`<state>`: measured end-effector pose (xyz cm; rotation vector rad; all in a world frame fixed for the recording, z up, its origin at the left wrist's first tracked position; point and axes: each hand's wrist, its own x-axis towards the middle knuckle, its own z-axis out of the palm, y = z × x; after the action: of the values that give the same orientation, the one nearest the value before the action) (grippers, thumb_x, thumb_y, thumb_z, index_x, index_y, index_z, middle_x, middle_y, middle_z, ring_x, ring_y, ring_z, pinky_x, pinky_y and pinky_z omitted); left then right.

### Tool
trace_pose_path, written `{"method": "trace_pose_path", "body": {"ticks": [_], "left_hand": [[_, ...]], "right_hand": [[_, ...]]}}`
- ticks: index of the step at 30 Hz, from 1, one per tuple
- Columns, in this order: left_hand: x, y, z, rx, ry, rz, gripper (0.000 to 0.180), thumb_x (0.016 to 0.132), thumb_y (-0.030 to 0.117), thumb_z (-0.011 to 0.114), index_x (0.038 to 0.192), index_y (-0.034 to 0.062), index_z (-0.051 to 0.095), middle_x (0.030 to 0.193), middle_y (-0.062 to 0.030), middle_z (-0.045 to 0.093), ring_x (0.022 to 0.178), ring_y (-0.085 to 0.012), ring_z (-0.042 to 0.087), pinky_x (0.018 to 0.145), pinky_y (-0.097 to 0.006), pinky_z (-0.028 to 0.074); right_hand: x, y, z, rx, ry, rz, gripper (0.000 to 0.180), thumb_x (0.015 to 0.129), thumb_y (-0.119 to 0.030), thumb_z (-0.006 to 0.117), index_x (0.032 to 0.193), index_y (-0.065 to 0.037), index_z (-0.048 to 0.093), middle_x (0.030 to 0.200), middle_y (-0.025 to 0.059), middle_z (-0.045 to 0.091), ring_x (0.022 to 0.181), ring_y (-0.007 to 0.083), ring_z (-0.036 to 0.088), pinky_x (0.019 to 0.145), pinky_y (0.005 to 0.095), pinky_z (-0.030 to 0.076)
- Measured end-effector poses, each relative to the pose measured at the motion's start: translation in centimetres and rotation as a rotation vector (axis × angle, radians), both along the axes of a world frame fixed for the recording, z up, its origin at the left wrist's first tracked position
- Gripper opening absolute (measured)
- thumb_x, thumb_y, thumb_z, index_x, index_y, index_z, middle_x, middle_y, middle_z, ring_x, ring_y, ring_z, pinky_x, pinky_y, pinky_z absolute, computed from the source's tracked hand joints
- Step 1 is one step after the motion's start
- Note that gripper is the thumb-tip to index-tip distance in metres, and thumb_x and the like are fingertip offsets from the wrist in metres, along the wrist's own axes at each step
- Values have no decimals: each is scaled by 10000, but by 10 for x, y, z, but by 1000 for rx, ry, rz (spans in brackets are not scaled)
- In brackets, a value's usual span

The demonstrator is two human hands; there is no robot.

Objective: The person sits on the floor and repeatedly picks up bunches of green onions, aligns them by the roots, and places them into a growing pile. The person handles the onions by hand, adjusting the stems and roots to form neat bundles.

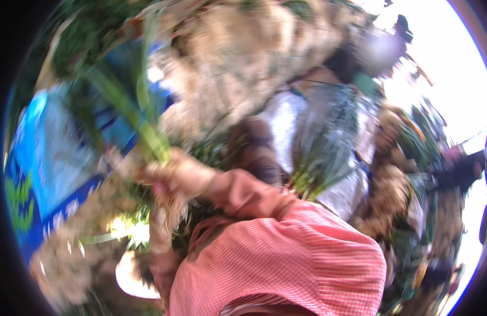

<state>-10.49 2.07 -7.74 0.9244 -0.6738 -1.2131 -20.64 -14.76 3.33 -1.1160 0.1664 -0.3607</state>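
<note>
Long green leek stalks (155, 141) with broad flat leaves rise tilted in front of me on the left. My right hand (186, 173) reaches across from the right and closes around their lower part. Pale, stringy roots (172, 213) seem to hang below the grip. My left hand (160, 227) comes up from below, close to the roots and the right hand. Motion smears its fingers, so what it touches is unclear.
A blue and clear plastic bag (59, 152) lies at left. Bundled long-leaved greens (327, 142) rest on a whitish sheet (335, 203) to the right. A dark boot (256, 150) stands on the soil ahead. Other people (404, 29) appear at far right.
</note>
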Motion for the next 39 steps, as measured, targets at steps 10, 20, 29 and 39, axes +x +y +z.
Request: {"method": "trace_pose_path", "body": {"ticks": [10, 20, 29, 39], "left_hand": [[57, 66, 35, 611, -1229, 102, 271, 914, 282, 523, 824, 34, 586, 679, -76, 613, 596, -231, 577, 561, -364, 437], [188, -110, 107, 955, -1380, 739, 340, 801, 330, 621, 968, 34, 635, 928, -185, 658, 895, -338, 636, 799, -408, 491], [117, -36, 158, 726, -989, 982, 308, 955, 336, 484, 995, 62, 618, 639, -16, 585, 516, -89, 514, 456, -270, 404], [25, -58, 62, 413, 291, 640, 259, 943, 220, 477, 764, 66, 584, 518, 20, 458, 435, -141, 414, 434, -287, 348]], "right_hand": [[13, -51, 22, 253, -211, 130, 270, 939, -313, 541, 893, -52, 486, 546, 25, 435, 435, 147, 425, 392, 260, 359], [16, -27, -30, 365, 70, 120, 412, 856, -20, 519, 1264, -23, 469, 868, 105, 592, 670, 212, 567, 682, 427, 547], [16, -6, -28, 330, 21, -16, 88, 909, -134, 581, 875, -84, 517, 578, -13, 443, 448, 97, 395, 424, 242, 316], [11, 28, -27, 542, 180, 184, 58, 908, -98, 549, 893, -53, 517, 633, 22, 464, 482, 119, 407, 480, 281, 376]]}}
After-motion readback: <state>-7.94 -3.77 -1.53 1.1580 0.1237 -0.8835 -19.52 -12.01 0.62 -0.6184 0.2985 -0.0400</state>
